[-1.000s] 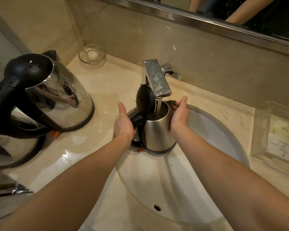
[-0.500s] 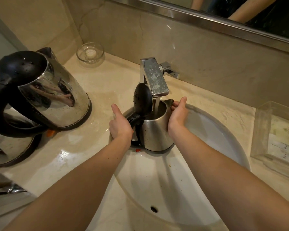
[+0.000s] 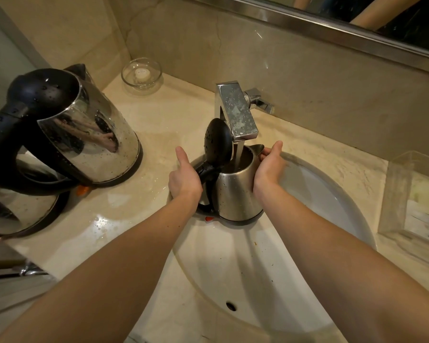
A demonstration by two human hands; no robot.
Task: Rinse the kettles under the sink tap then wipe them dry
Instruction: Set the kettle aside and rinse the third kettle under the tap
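Near field: white sink basin (image 3: 233,268), its overflow hole (image 3: 230,306) toward the near rim; two bare forearms reach over it from the near edge.

Middle field: small kettle (image 3: 235,191), steel, held upright above the far left part of the basin, between the two hands; long axis vertical; black lid (image 3: 217,144) hinged open and standing up on the left; open mouth directly under the tap (image 3: 238,115), from which a water stream (image 3: 238,151) falls inside. Left hand (image 3: 183,180) wraps the black handle (image 3: 206,179) on the kettle's left side, thumb raised; right hand (image 3: 268,167) cups the right wall just below the spout, fingers curving round the far side. Handle lies left and spout right, so pouring out probably means a tilt to the right, driven from the handle with the right hand as guide; rinsing appears under way, wiping not yet begun.

Far and left field: large kettle (image 3: 89,134), beaded with drops, standing on the counter (image 3: 109,211) well apart from the basin; a second large kettle (image 3: 18,214) nearer, partly cut off by the frame; glass dish (image 3: 141,74) in the far corner; clear box (image 3: 411,194) at right; mirror (image 3: 357,11) above.
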